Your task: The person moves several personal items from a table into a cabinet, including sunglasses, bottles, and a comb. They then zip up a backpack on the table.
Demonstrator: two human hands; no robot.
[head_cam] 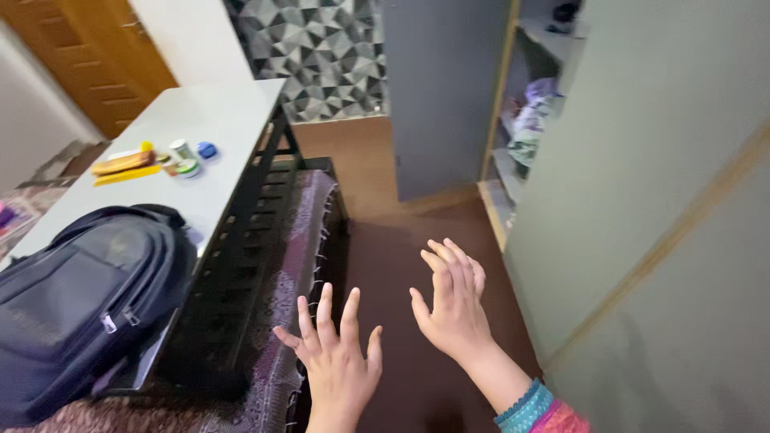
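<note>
My left hand (337, 361) is held out low in the middle of the view, fingers spread, holding nothing. My right hand (453, 305) is raised beside it, fingers apart and empty, with a patterned sleeve cuff (525, 405) at the wrist. Both hover over the brown floor (401, 265), beside a fringed purple cloth (297, 240) draped over a dark slatted frame. A dark blue backpack (80, 297) lies on the white table (224, 120) to the left of my left hand.
A yellow ruler, an orange case, small round tape rolls and a blue cap (207, 149) lie on the table. A grey wardrobe door (441, 88) stands open ahead, with clothes on shelves (533, 120). A closed grey door panel (666, 200) fills the right. A wooden door is far left.
</note>
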